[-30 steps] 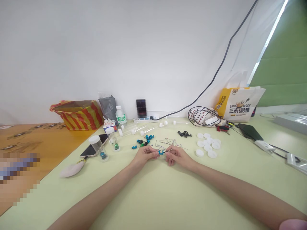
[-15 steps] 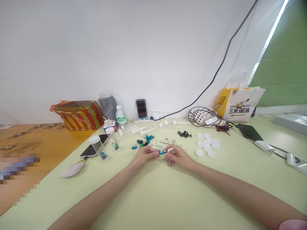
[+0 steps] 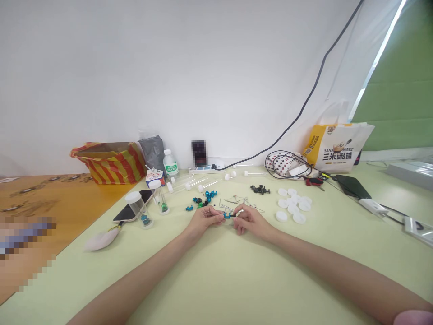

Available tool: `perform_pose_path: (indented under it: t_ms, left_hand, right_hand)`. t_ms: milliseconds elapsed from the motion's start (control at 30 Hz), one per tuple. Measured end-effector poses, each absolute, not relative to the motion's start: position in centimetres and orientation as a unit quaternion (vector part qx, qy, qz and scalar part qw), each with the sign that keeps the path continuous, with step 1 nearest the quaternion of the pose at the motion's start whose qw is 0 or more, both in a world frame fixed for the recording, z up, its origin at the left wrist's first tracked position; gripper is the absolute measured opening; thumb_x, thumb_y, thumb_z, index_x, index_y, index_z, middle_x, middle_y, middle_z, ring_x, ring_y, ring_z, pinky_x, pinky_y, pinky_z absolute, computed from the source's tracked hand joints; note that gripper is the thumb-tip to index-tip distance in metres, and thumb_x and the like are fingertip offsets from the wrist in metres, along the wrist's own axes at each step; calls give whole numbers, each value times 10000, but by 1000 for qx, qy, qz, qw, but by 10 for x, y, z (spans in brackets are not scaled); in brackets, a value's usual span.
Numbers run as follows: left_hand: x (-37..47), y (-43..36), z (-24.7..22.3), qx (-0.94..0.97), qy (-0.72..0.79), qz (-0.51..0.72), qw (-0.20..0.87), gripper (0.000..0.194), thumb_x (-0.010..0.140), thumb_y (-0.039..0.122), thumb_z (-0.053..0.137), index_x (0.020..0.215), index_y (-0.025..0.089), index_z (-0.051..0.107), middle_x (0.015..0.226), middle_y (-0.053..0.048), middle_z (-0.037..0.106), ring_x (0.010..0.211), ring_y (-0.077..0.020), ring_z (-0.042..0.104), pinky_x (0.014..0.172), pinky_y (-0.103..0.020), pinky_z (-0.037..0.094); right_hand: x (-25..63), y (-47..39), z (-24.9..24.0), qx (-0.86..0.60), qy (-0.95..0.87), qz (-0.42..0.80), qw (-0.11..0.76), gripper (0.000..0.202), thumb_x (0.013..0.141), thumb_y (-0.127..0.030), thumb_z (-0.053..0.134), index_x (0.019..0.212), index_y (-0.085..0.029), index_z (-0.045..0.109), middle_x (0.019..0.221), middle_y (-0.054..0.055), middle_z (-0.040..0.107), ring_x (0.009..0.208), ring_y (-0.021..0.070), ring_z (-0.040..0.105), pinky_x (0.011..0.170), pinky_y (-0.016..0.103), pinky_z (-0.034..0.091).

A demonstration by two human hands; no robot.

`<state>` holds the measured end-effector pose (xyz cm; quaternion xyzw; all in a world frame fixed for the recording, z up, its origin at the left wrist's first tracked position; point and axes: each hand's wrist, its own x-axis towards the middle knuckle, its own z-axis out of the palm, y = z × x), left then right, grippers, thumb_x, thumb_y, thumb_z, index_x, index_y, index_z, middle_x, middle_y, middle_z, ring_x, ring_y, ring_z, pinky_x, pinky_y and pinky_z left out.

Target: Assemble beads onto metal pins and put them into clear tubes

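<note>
Between my hands, near the middle of the green table, is a small blue part [image 3: 227,215]. My left hand [image 3: 205,220] pinches its left side, along with a thin metal rod. From the right, my right hand [image 3: 248,219] closes on a small black piece [image 3: 233,215] that meets the blue part. Just behind my fingers lie thin metal rods [image 3: 238,199]. Blue and black parts [image 3: 209,195] are heaped behind my left hand, with one loose blue part [image 3: 189,208] beside them. Black parts [image 3: 260,189] lie behind my right hand.
White round caps [image 3: 293,204] lie right of my right hand. Two capped clear tubes [image 3: 142,212] stand at left beside a phone [image 3: 130,213]. More capped tubes [image 3: 194,183], a bottle [image 3: 170,164], a power strip [image 3: 203,170] and a paper bag [image 3: 338,149] are farther back.
</note>
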<state>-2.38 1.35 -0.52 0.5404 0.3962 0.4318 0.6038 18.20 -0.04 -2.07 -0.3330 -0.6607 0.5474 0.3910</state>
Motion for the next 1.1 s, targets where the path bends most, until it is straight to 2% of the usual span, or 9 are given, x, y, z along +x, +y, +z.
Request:
perform_pose_path:
  t_ms: [800,1000,1100]
  left_hand:
    - [-24,13,-7,552,390,432,597,276,583,246,754,614,132,504,854,-61,671,707,-159,645,663,-272,500]
    - [-24,12,-4,551,395,432,595,277,580,241,757,599,132,503,846,-60,671,694,-151,643,658,-266,496]
    - [-23,12,-4,553,394,433,593,270,584,241,755,605,132,509,852,-61,670,694,-144,640,658,-262,492]
  right_hand:
    - [182,0,-19,-340,-665,542,384,367,787,-515,501,848,-154,530,690,23,621,520,107,601,515,229,477]
    - [182,-1,-18,-348,-664,540,383,396,756,-515,540,960,-178,497,669,7,616,528,119,600,524,245,489]
    - [182,-2,-17,-345,-667,538,382,382,737,-487,581,959,-192,486,676,-2,617,530,115,595,527,244,487]
